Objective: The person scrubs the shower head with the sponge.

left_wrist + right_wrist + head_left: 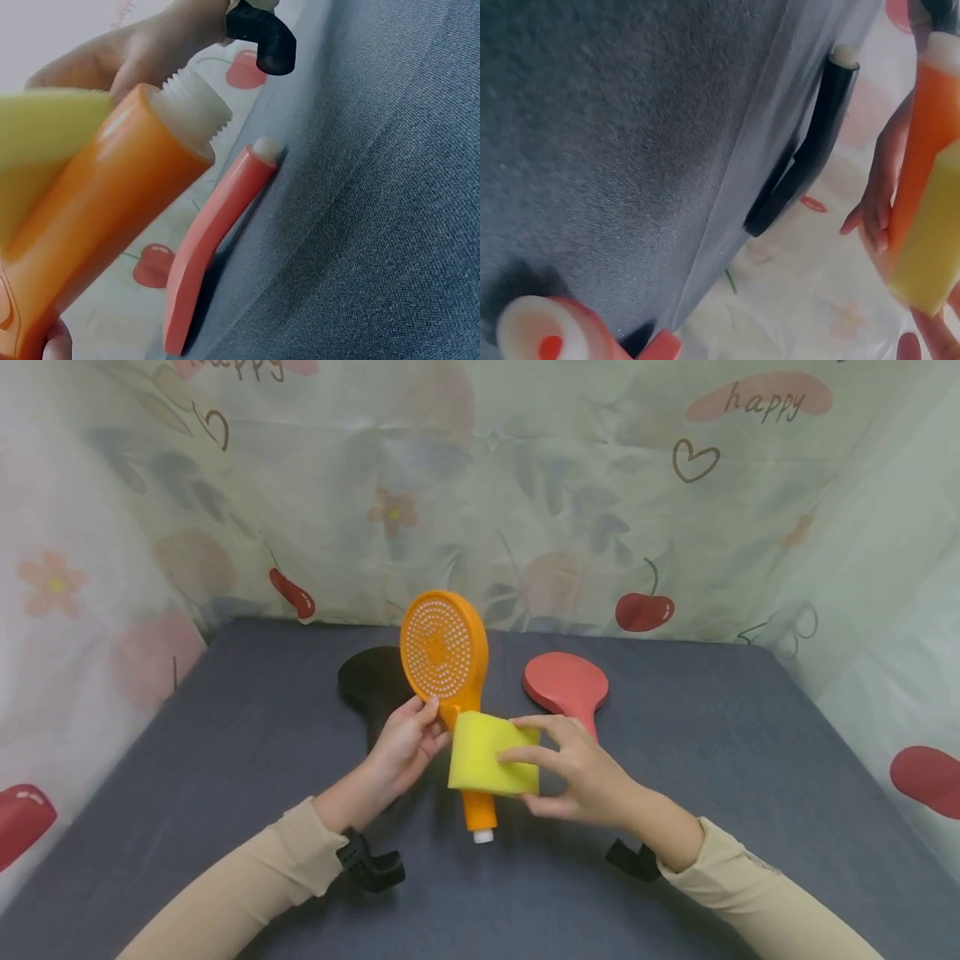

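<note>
My left hand (pixel 405 747) grips an orange shower head (pixel 438 645) by its neck, just under the round spray face, and holds it tilted above the table. The white threaded end of its handle (pixel 120 195) points down. In my right hand (pixel 585 772) is a yellow sponge (pixel 487 753), pinched between spread fingers and thumb. The sponge lies against the front of the orange handle and covers its middle part. In the right wrist view the sponge (pixel 930 240) partly hides the handle.
A black shower head (pixel 366 681) lies behind my left hand, partly hidden by it. A red shower head (pixel 567 681) lies behind my right hand. Both rest on the dark grey table (pixel 247 710). A patterned curtain (pixel 495 527) hangs behind and at the sides.
</note>
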The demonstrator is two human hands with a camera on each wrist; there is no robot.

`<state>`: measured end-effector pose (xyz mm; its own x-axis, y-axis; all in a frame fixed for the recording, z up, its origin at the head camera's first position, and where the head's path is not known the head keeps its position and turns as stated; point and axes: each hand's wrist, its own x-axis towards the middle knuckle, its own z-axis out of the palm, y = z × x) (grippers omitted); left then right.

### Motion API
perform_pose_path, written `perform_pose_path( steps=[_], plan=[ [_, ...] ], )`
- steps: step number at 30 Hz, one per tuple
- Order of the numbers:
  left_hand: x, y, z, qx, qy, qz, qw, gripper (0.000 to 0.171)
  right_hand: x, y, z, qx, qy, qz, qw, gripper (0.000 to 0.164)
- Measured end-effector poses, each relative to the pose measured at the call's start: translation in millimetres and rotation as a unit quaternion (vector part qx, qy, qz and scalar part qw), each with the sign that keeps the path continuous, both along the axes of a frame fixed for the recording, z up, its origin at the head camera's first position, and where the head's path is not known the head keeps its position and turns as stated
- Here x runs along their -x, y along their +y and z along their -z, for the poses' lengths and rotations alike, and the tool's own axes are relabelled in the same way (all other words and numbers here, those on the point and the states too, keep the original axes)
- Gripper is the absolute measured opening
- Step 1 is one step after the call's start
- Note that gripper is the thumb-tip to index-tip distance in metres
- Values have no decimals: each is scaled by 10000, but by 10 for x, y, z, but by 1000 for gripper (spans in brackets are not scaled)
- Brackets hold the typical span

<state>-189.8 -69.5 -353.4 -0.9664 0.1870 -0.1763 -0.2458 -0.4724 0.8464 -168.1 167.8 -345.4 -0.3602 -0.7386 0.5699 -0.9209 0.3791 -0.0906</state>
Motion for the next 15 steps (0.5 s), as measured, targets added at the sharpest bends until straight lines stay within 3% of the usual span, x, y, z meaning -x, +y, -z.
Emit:
perform_pose_path(
  steps=[9,15],
  plan=[
    [10,14,-18,-3,-16,-118,9999,42,-138,80,53,-366,-143,-421,9983,49],
    [-5,21,-27,-160,10,87,9998,29,-157,93,69,-381,-174,-470,9980,49]
  ],
)
